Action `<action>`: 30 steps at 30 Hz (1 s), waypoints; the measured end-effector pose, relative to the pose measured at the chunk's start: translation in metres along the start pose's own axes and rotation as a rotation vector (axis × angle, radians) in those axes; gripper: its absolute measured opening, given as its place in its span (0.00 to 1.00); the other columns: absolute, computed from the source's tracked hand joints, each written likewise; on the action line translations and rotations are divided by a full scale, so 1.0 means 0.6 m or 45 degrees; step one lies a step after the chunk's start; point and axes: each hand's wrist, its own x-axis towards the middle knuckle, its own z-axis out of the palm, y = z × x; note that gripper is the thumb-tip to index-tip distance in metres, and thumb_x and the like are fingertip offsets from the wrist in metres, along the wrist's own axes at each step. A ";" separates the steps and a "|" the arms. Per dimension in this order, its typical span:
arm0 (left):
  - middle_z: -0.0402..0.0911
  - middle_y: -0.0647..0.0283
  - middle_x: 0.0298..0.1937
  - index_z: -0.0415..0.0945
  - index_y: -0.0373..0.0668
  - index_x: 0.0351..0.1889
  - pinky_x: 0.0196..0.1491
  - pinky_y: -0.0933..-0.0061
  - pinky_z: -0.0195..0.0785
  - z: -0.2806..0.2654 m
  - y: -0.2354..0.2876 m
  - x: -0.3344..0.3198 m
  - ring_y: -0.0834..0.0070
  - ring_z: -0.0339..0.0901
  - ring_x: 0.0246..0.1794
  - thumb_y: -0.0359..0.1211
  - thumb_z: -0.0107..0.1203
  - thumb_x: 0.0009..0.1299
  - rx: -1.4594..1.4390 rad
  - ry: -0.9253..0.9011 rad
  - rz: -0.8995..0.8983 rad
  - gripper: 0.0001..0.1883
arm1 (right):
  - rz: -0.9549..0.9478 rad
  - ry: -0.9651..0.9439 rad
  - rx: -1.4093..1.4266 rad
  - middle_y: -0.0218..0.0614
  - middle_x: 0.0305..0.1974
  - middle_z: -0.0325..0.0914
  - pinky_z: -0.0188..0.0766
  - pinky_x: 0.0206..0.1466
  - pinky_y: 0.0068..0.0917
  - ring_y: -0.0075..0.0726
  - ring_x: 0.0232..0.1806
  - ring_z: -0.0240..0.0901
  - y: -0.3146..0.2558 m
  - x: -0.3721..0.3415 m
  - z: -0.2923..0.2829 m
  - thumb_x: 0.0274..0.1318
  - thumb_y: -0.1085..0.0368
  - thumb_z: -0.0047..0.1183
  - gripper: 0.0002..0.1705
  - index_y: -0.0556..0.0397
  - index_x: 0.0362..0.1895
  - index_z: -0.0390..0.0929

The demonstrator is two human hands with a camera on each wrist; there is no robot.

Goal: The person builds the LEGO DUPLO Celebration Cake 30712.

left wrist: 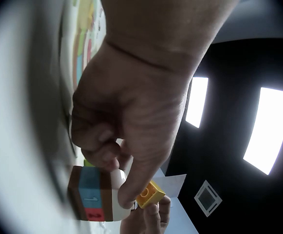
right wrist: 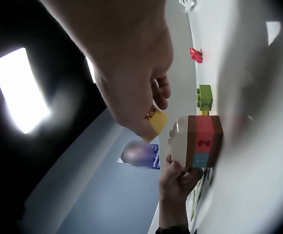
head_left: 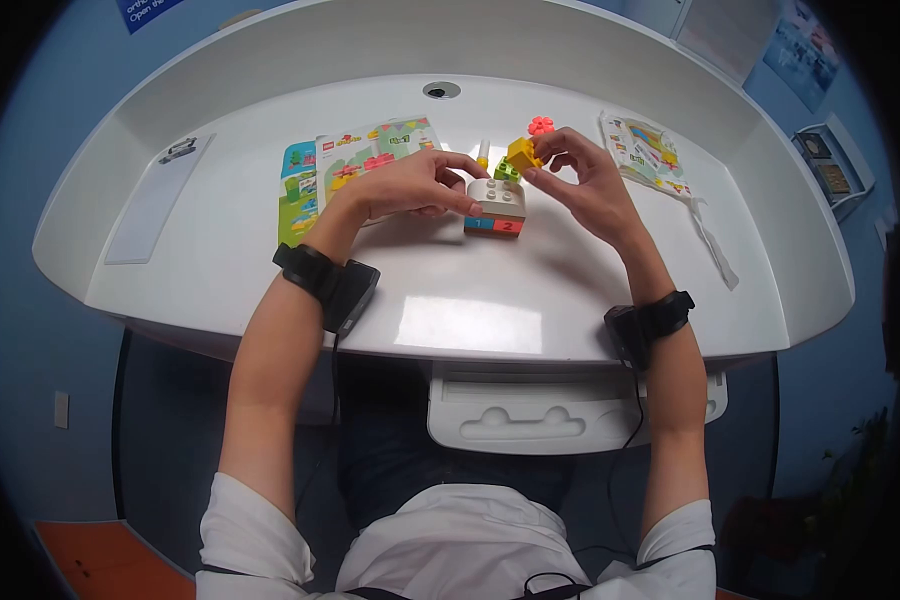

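A stack of toy bricks (head_left: 495,213) stands on the desk, with a rounded white brick on top, brown layers, and a blue and red band marked 1 and 2. My left hand (head_left: 410,187) holds the stack's left end between thumb and fingers. Just above and to the right, my right hand (head_left: 592,192) pinches a yellow brick (right wrist: 158,122) between thumb and fingers. The yellow brick's hollow underside faces the left wrist camera. Behind the stack sits a green brick (right wrist: 205,97). Near it stand a white piece on a yellow base (head_left: 484,153) and a coral-red flower piece (head_left: 541,125).
Printed booklets (head_left: 390,140) lie at the left, partly under the left forearm. A clipboard (head_left: 160,200) rests farther left. At the right are a printed plastic bag (head_left: 650,155) and its torn strip (head_left: 712,245). A raised wall (head_left: 320,60) curves round the white desk (head_left: 570,320).
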 end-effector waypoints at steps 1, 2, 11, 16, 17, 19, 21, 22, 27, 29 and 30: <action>0.70 0.74 0.25 0.70 0.35 0.62 0.22 0.84 0.48 0.000 0.000 0.000 0.91 0.61 0.20 0.35 0.70 0.61 -0.011 -0.006 0.003 0.33 | -0.018 -0.084 0.019 0.30 0.41 0.81 0.68 0.51 0.26 0.27 0.45 0.74 -0.004 -0.001 0.006 0.55 0.57 0.67 0.17 0.54 0.43 0.80; 0.70 0.74 0.25 0.70 0.35 0.62 0.22 0.84 0.48 0.000 0.000 -0.001 0.91 0.61 0.20 0.35 0.70 0.61 -0.011 -0.005 0.003 0.33 | -0.038 -0.167 0.038 0.30 0.41 0.81 0.68 0.52 0.27 0.27 0.45 0.74 -0.009 -0.003 0.011 0.56 0.57 0.66 0.17 0.54 0.44 0.80; 0.69 0.75 0.24 0.71 0.37 0.58 0.21 0.83 0.46 -0.003 -0.003 0.001 0.90 0.59 0.19 0.37 0.70 0.61 0.009 -0.016 -0.026 0.30 | 0.249 -0.536 0.083 0.35 0.59 0.73 0.64 0.66 0.39 0.42 0.63 0.68 -0.027 -0.016 0.001 0.41 0.49 0.73 0.44 0.44 0.63 0.67; 0.71 0.75 0.24 0.72 0.40 0.48 0.21 0.83 0.45 -0.002 0.000 -0.001 0.90 0.60 0.19 0.37 0.73 0.59 -0.009 -0.008 -0.015 0.24 | 0.129 -0.511 -0.133 0.36 0.60 0.73 0.62 0.68 0.42 0.45 0.65 0.65 -0.033 -0.014 -0.001 0.41 0.52 0.72 0.43 0.45 0.62 0.67; 0.71 0.75 0.24 0.72 0.40 0.48 0.21 0.83 0.45 -0.003 -0.001 0.001 0.90 0.60 0.19 0.37 0.73 0.59 -0.010 -0.007 -0.015 0.24 | 0.129 -0.514 -0.132 0.36 0.60 0.73 0.62 0.68 0.42 0.45 0.65 0.65 -0.032 -0.014 -0.001 0.41 0.52 0.72 0.43 0.45 0.62 0.67; 0.72 0.75 0.25 0.71 0.42 0.45 0.20 0.84 0.46 -0.004 -0.003 0.003 0.91 0.61 0.19 0.37 0.74 0.57 0.054 0.005 -0.047 0.24 | 0.060 -0.497 -0.148 0.36 0.60 0.72 0.60 0.70 0.43 0.45 0.67 0.63 -0.032 -0.016 -0.001 0.40 0.53 0.72 0.43 0.45 0.62 0.67; 0.72 0.75 0.25 0.71 0.43 0.44 0.20 0.84 0.46 -0.006 -0.005 0.004 0.91 0.62 0.19 0.37 0.74 0.57 0.043 -0.007 -0.046 0.24 | 0.086 -0.517 -0.173 0.36 0.63 0.70 0.59 0.71 0.42 0.44 0.68 0.62 -0.035 -0.016 -0.001 0.40 0.55 0.72 0.44 0.46 0.64 0.66; 0.72 0.75 0.25 0.71 0.43 0.43 0.20 0.84 0.46 -0.007 -0.006 0.004 0.91 0.62 0.19 0.38 0.74 0.57 0.033 -0.020 -0.042 0.24 | 0.110 -0.535 -0.200 0.37 0.65 0.68 0.57 0.72 0.42 0.43 0.69 0.61 -0.037 -0.016 -0.002 0.40 0.57 0.71 0.46 0.46 0.65 0.65; 0.73 0.75 0.25 0.71 0.43 0.44 0.20 0.85 0.47 -0.006 -0.004 0.003 0.91 0.62 0.19 0.38 0.74 0.57 0.027 -0.013 -0.051 0.24 | 0.177 -0.522 -0.208 0.42 0.65 0.66 0.55 0.76 0.47 0.48 0.71 0.59 -0.031 -0.020 0.007 0.40 0.56 0.71 0.47 0.45 0.67 0.63; 0.73 0.75 0.25 0.71 0.43 0.44 0.20 0.85 0.47 -0.005 -0.004 0.003 0.91 0.62 0.19 0.38 0.74 0.57 0.026 -0.003 -0.057 0.24 | 0.192 -0.538 -0.202 0.43 0.66 0.65 0.55 0.76 0.47 0.49 0.72 0.58 -0.032 -0.021 0.009 0.41 0.57 0.71 0.49 0.45 0.68 0.61; 0.72 0.75 0.25 0.70 0.43 0.44 0.20 0.85 0.47 -0.004 -0.003 0.003 0.91 0.62 0.19 0.37 0.74 0.57 0.025 -0.004 -0.057 0.24 | 0.189 -0.553 -0.204 0.43 0.66 0.65 0.55 0.76 0.46 0.49 0.72 0.59 -0.037 -0.020 0.008 0.41 0.57 0.71 0.48 0.46 0.68 0.61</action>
